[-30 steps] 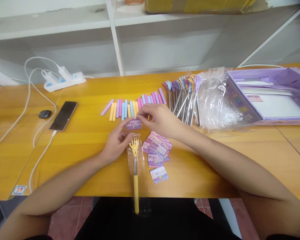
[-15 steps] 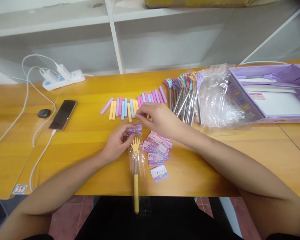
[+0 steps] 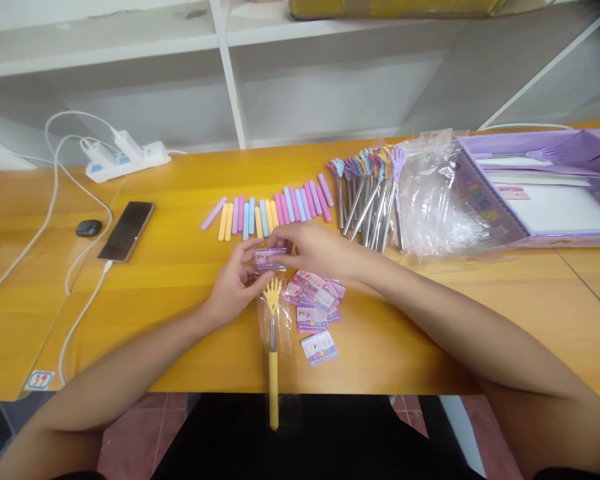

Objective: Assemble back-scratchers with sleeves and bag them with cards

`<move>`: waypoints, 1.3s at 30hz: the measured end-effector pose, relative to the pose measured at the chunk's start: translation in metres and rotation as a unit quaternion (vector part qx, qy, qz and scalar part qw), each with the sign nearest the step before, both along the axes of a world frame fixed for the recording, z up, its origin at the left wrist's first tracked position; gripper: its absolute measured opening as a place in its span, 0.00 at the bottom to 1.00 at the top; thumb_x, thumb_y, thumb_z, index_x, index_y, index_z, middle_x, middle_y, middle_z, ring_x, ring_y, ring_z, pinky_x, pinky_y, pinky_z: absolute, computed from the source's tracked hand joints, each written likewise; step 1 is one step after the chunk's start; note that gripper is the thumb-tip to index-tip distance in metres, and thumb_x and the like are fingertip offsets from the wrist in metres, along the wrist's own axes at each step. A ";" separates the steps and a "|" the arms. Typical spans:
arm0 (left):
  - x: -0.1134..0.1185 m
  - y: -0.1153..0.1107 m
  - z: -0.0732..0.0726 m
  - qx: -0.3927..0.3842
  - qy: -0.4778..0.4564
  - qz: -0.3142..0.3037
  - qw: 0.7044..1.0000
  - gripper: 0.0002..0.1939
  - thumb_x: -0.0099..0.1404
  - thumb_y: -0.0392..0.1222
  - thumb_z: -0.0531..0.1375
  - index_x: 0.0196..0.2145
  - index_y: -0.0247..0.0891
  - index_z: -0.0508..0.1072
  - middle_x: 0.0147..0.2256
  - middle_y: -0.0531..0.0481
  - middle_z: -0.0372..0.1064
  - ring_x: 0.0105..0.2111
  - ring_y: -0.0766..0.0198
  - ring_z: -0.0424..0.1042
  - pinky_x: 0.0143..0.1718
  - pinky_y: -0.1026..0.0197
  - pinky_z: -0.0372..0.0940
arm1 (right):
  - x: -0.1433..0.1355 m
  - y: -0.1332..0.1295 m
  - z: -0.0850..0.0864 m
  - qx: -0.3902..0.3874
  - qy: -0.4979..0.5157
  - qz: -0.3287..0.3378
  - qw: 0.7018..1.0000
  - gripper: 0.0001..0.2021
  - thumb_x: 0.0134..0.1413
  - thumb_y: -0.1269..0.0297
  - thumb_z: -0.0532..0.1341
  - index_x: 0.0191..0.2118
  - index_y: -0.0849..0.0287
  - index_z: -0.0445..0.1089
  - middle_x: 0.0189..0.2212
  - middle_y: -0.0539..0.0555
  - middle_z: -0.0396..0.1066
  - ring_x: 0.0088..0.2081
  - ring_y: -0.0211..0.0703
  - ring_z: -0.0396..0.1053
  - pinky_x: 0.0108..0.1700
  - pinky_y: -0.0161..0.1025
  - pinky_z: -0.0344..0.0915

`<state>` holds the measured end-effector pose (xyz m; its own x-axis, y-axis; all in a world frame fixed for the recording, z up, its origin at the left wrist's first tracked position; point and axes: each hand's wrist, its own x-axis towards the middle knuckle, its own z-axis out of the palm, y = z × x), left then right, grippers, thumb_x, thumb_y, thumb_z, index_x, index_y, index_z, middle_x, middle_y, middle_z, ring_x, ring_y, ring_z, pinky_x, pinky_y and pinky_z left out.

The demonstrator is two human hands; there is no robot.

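A yellow back scratcher (image 3: pixel 273 373) with a hand-shaped head lies inside a clear plastic bag (image 3: pixel 286 333), its handle reaching past the table's front edge. At the top of the bag is a purple printed card (image 3: pixel 266 259). My left hand (image 3: pixel 233 280) grips the card end of the bag from the left, fingers behind and thumb in front. From the right, my right hand (image 3: pixel 313 250) has its fingers closed on the same card end. Beside the bag lies a loose pile of printed cards (image 3: pixel 316 300). Just beyond my hands is a row of coloured handle tubes (image 3: pixel 275 210).
Several metal back scratchers (image 3: pixel 373 200) with coloured heads lie right of the tubes, beside a heap of clear bags (image 3: pixel 427 207). A purple box (image 3: pixel 535 235) stands at far right. Leftward are a phone (image 3: pixel 127 231), a black mouse (image 3: pixel 89 229) and a power strip (image 3: pixel 145 160).
My right hand has come down from above the bag onto the card's right side. My left hand keeps its hold, and the bag has barely shifted.
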<state>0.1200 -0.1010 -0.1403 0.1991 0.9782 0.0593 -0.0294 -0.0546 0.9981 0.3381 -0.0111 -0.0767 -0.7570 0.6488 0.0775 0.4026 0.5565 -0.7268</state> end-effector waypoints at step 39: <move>-0.013 0.022 0.012 -0.085 -0.185 0.010 0.979 0.24 0.67 0.58 0.75 0.46 0.39 0.72 0.33 0.53 0.78 0.27 0.65 0.78 0.28 0.65 0.71 | 0.003 -0.020 0.034 -0.102 -0.056 -0.058 0.992 0.15 0.62 0.65 0.74 0.41 0.55 0.66 0.32 0.46 0.75 0.34 0.40 0.71 0.35 0.39 0.59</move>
<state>0.1073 -0.0789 -0.1278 0.1762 0.9835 -0.0408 -0.3913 0.1080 0.9139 0.3412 -0.0310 -0.0430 -0.6731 0.7253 -0.1442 0.5390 0.3477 -0.7672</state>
